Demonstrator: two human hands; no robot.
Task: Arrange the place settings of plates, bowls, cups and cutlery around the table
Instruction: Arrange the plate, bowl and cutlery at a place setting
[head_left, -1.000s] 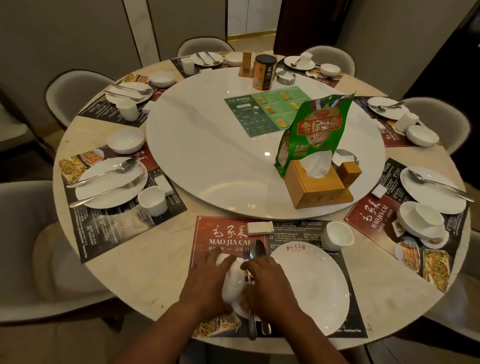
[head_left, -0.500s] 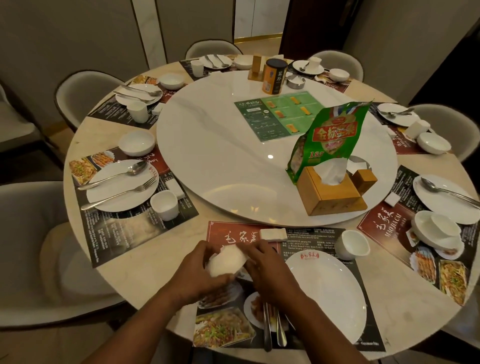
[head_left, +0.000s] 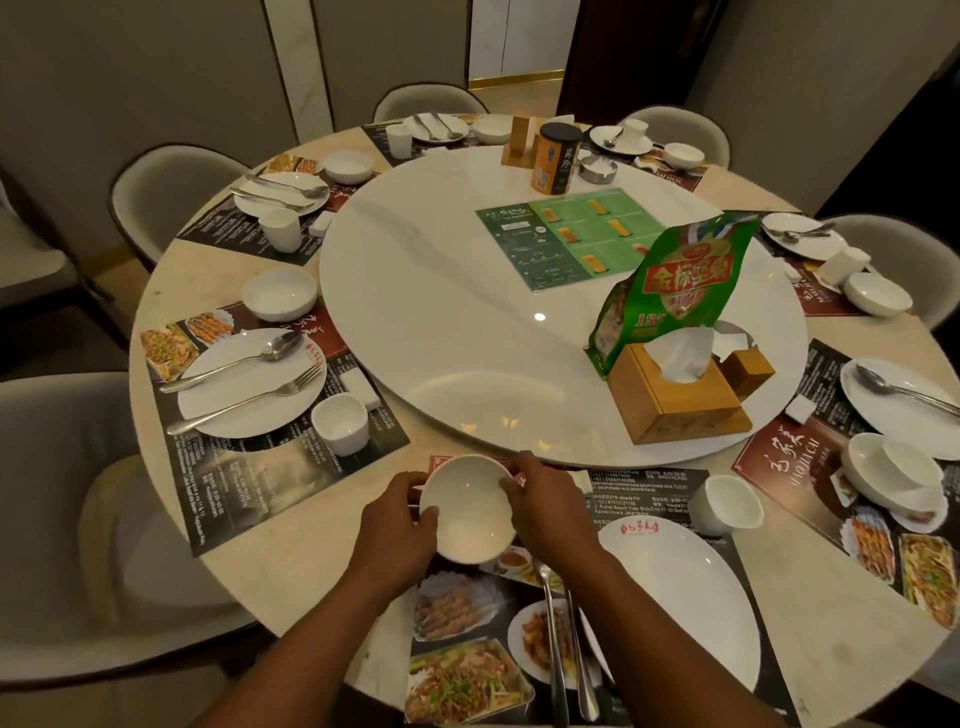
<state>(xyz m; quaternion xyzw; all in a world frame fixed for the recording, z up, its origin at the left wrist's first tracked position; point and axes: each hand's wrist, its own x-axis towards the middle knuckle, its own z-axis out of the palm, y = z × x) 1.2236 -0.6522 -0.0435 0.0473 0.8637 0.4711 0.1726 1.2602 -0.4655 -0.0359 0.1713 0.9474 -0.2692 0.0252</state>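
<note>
- Cutlery pair (head_left: 558, 654) lies lengthwise on the nearest placemat (head_left: 644, 488), just left of the big white dinner plate (head_left: 680, 597) (can't tell which pieces they are).
- Left hand (head_left: 397, 525) curls round the left rim of the small white bowl (head_left: 467, 506), thumb on the edge.
- Right hand (head_left: 550, 509) grips the bowl's right rim, so both hands hold it.
- Bowl sits mouth up over the placemat's far-left corner. Can't tell if it touches the mat.
- White cup (head_left: 724, 501) stands beyond the plate, apart from it.
- Left neighbour setting: plate (head_left: 249, 410) with spoon (head_left: 234, 361) and fork (head_left: 244, 400) on it, and a cup (head_left: 340, 423) just beside it.
- Marble turntable (head_left: 441, 312) carries a wooden tissue box (head_left: 675, 400), a green snack bag (head_left: 680, 280) leaning behind it, a green menu card (head_left: 571, 239) and, farthest, a tin (head_left: 558, 158).
</note>
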